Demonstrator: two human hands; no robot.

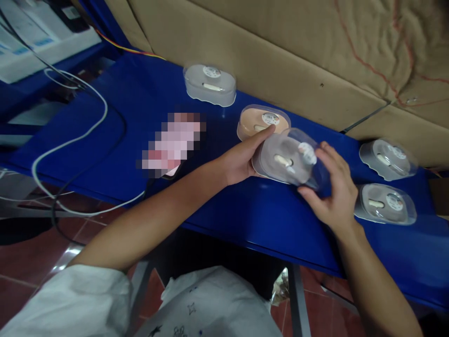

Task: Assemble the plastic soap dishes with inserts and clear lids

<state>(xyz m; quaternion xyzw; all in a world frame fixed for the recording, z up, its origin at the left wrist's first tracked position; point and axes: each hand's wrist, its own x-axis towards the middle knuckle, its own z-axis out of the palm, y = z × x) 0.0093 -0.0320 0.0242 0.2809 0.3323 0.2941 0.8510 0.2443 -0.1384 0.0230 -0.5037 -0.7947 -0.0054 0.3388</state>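
Note:
Both hands hold a grey oval plastic box [271,157] over the front part of the blue table. My left hand [243,159] grips its left end, thumb along the upper edge and other fingers partly hidden beneath. My right hand [333,187] pinches the clear plastic cover [317,164] at the right end, thumb low and fingers on top. That cover has a round white sticker and looks offset to the right of the grey part. A small cream-coloured piece sits in a slot on the box. Just behind my left hand is a peach oval box [247,122] under a clear cover.
More grey covered boxes stand on the blue table [112,117]: one at the back left [210,86], two at the right [384,159]. A blurred-out phone-like item [175,142] lies left of my forearm. Cables [70,138] loop at left; brown cardboard [245,42] lines the back.

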